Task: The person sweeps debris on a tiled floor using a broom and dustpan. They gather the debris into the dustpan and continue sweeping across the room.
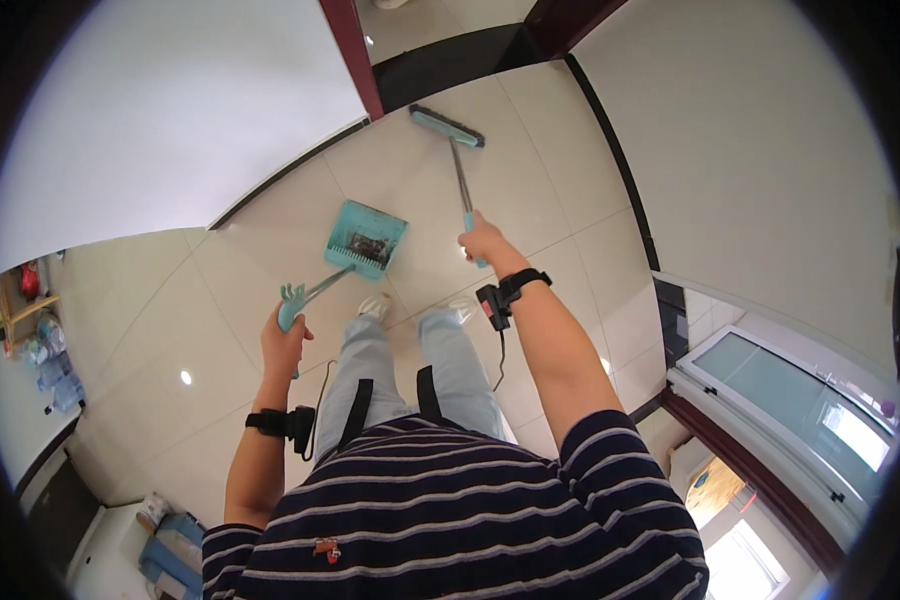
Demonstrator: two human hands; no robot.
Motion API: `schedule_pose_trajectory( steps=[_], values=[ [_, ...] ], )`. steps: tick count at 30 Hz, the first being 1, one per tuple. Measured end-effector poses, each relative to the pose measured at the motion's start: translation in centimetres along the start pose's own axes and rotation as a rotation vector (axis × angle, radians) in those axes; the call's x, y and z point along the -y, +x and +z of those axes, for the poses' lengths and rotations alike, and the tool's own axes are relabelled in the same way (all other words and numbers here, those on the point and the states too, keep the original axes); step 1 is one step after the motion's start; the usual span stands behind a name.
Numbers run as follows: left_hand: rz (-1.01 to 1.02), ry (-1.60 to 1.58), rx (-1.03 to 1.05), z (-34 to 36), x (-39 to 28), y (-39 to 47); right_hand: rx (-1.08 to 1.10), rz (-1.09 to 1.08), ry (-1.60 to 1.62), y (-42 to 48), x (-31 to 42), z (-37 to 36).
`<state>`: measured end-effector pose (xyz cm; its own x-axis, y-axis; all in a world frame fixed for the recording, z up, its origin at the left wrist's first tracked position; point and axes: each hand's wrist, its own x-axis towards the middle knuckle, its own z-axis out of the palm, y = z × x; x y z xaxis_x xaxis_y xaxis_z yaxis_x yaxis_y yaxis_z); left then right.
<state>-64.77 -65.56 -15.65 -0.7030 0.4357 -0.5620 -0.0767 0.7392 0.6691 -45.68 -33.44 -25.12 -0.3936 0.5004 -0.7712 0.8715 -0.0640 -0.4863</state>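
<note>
My left hand [283,341] grips the top of the handle of a light-blue long-handled dustpan [366,229], whose pan lies on the floor in front of my feet. Dark dirt or debris sits in the pan near its row of teeth. In my right hand [483,236] is the blue grip of a broom [461,172] with a metal shaft. The broom's head [447,126], blue with dark bristles, rests on the tiles near the doorway, farther out than the dustpan and apart from it.
A dark threshold [450,66] crosses the doorway between red frames. White walls with black skirting [619,150] flank the tiled floor [255,225]. At the far left are plastic bottles [61,379] and a wooden rack [26,311]. A glazed sliding door or window [787,390] stands at the right.
</note>
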Motion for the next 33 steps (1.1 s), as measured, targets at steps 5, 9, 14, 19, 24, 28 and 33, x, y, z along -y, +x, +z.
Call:
schedule_pose_trajectory(
  steps=[5, 9, 14, 19, 24, 28, 33],
  values=[
    [0.019, -0.023, 0.045, -0.2, -1.8, 1.2, 0.008, -0.075, -0.363, -4.3, -6.9, 7.0],
    [0.020, -0.062, 0.025, -1.1, -0.2, 1.1, 0.295, 0.085, -0.093, -14.4, -5.8, 7.5],
    [0.017, -0.051, 0.052, -1.2, -1.0, 1.6, 0.203, 0.163, 0.315, -21.6, -9.5, 5.3],
    [0.030, -0.034, 0.150, -2.7, -0.9, 2.3, 0.090, 0.302, 0.668, -26.8, -13.3, 6.7],
    [0.162, 0.132, 0.297, -4.1, -2.1, 3.3, -0.055, 0.427, 1.040, -29.6, -17.2, 10.1],
    [0.336, 0.286, 0.466, -4.2, -2.4, 3.7, -0.252, 0.460, 1.220, -31.9, -18.6, 14.3],
    [0.461, 0.413, 0.654, -2.7, -2.9, 3.6, -0.482, 0.469, 1.499, -33.1, -20.2, 19.0]
  ],
)
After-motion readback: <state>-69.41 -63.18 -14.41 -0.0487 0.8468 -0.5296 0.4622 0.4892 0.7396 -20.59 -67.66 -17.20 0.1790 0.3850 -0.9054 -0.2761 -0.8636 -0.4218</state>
